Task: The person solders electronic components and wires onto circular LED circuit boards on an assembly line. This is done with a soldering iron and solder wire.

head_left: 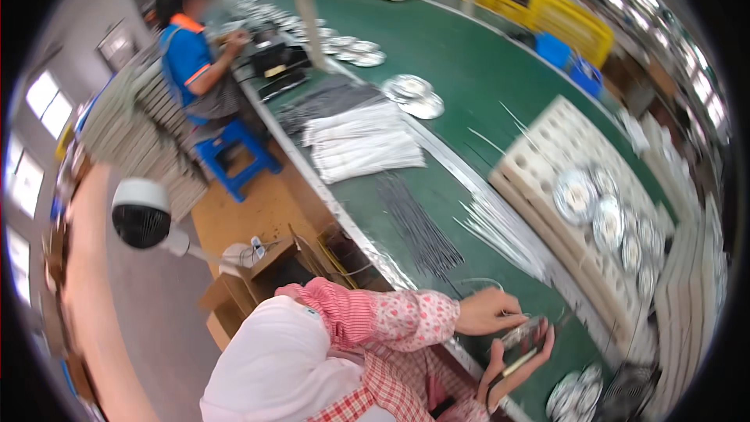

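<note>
My left hand, in a floral sleeve with a pink ribbed cuff higher up, has its fingers closed in a pinch beside a shiny silvery part. What sits between those fingertips is too blurred to name. Opposite it, my right hand curls around the silvery part from below. A pale yellowish stick-like handle lies across that palm; its kind is unclear. A thin white strand arcs behind my left hand. Near both hands lie a bundle of dark strips and a bundle of white strips.
The green table carries white bundles and silvery discs. A beige tray with holes bears more discs. Silvery discs sit at the near right. Another person works at the far left by a blue stool. Open cardboard boxes stand alongside.
</note>
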{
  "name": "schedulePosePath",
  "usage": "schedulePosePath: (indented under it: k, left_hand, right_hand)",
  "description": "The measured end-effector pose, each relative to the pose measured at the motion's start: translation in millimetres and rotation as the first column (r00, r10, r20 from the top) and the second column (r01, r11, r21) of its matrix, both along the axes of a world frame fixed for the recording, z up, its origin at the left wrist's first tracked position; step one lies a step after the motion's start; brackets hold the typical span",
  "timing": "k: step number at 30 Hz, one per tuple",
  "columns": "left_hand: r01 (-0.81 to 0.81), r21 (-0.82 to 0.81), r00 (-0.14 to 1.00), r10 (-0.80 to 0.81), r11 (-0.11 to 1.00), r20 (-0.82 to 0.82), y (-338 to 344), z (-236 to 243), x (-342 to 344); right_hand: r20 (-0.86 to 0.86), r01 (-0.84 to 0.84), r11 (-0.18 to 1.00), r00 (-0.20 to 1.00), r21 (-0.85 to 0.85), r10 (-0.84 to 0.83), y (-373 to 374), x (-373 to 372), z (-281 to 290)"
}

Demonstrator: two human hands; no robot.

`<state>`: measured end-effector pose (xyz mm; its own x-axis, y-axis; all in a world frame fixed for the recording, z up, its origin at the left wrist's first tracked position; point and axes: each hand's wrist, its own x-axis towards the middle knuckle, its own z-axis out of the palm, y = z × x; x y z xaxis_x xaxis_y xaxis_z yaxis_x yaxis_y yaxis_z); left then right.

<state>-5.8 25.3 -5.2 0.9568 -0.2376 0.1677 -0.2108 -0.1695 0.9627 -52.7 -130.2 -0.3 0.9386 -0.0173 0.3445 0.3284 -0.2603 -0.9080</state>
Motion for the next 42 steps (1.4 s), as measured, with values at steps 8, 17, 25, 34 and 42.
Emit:
schedulePosePath:
  k: [8, 17, 25, 34, 42]
  left_hand:
    - [-0.161, 0.249, 0.984, 0.134, 0.955, 0.121, -4, -9, -4]
    - [-0.439, 0.607, 0.82, 0.021, 0.662, 0.571, 14, -8, 7]
    - [-0.029, 0.694, 0.767, -0.429, 0.719, 0.476, 25, 9, -17]
    - [-0.101, 0.452, 0.921, -0.089, 0.886, 0.38, 56, 8, -5]
    - [-0.057, 0.41, 0.934, -0.096, 0.91, 0.343, 35, 2, -1]
  right_hand:
    - [0.304, 0.25, 0.835, 0.947, -0.491, -0.104, 8, 1, -9]
    - [0.126, 0.09, 0.704, 0.992, -0.705, -0.001, -21, 13, -9]
    - [0.247, -0.067, 0.841, 0.94, -0.537, 0.233, -46, 9, -16]
    - [-0.142, -0.033, 0.962, 0.99, -0.273, -0.006, -54, 7, 18]
    - [-0.21, -0.141, 0.987, 0.97, -0.08, 0.122, -65, 4, 21]
